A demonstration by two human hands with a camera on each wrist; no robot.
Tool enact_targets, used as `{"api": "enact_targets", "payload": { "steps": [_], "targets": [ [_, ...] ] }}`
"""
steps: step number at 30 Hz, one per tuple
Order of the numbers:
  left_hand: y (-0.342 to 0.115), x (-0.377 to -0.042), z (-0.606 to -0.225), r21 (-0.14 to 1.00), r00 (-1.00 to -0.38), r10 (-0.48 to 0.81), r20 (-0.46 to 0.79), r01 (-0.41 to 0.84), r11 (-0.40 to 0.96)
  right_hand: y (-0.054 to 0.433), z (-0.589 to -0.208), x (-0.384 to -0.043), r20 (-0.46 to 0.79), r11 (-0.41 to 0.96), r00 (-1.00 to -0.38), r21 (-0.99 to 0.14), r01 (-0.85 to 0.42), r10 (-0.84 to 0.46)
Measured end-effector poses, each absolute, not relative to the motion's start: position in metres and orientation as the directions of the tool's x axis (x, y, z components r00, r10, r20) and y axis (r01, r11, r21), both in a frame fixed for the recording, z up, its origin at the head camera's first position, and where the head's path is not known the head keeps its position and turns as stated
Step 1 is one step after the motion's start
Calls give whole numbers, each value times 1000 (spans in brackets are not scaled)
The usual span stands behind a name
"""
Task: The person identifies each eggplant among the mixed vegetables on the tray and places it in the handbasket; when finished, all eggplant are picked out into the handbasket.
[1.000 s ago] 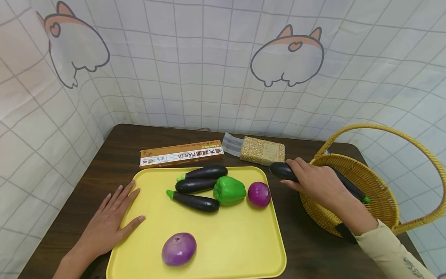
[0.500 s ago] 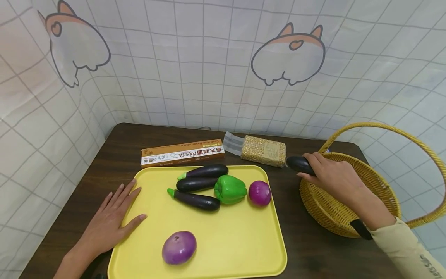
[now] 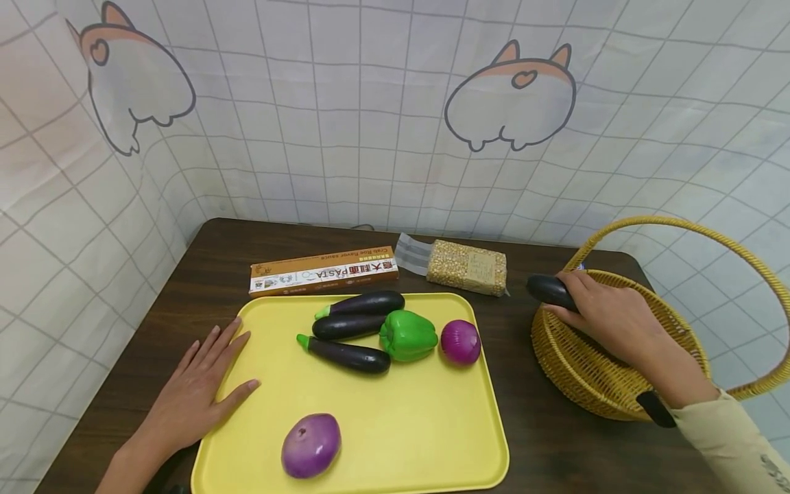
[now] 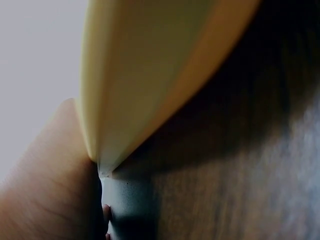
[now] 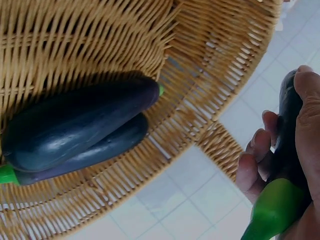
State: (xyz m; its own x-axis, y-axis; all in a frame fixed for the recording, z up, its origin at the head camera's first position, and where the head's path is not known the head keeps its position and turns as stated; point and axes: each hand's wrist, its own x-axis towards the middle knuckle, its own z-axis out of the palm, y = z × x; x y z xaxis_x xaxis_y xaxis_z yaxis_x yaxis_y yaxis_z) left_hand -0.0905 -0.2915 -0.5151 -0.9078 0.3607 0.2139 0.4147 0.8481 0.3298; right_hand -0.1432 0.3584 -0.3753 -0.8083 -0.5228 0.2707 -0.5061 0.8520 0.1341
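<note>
White cloth (image 3: 395,103) printed with a grid hangs behind a dark worktop (image 3: 531,446), which carries a yellow tray (image 3: 432,432) and, to its right, a wicker basket (image 3: 564,374). At the basket's tray side, the right hand (image 3: 607,319) holds a dark eggplant (image 3: 549,291), fingers and thumb wrapped round it, the grip no wider than the vegetable. Its long axis runs roughly in line with the hand: the blunt end juts beyond the fingers toward the tray, while the green stem, seen from the right wrist, points back to the wearer's wrist. From the head view that blunt end sits outside the rim; whether it touches the basket cannot be told. Two other eggplants (image 5: 80,122) lie alongside each other inside the basket. Being right at the rim, the right hand is much the nearer to them. Well apart, the left hand (image 3: 191,391) rests over the tray's left edge, fingers spread, grip holding nothing.
</note>
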Motion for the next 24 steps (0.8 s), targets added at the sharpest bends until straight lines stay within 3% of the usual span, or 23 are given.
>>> {"api": "enact_targets", "payload": {
  "steps": [5, 19, 24],
  "targets": [
    [-292, -91, -515, 325, -905, 369, 212, 421, 847, 367, -377, -141, 250, 870, -833, 127, -477, -493],
    [-292, -90, -516, 325, -904, 376, 206, 425, 845, 391, -386, -132, 275, 866, -822, 137, -480, -499],
    [-291, -89, -516, 327, -904, 374, 207, 425, 844, 395, -387, -131, 212, 879, -853, 139, -456, -477]
  ]
}}
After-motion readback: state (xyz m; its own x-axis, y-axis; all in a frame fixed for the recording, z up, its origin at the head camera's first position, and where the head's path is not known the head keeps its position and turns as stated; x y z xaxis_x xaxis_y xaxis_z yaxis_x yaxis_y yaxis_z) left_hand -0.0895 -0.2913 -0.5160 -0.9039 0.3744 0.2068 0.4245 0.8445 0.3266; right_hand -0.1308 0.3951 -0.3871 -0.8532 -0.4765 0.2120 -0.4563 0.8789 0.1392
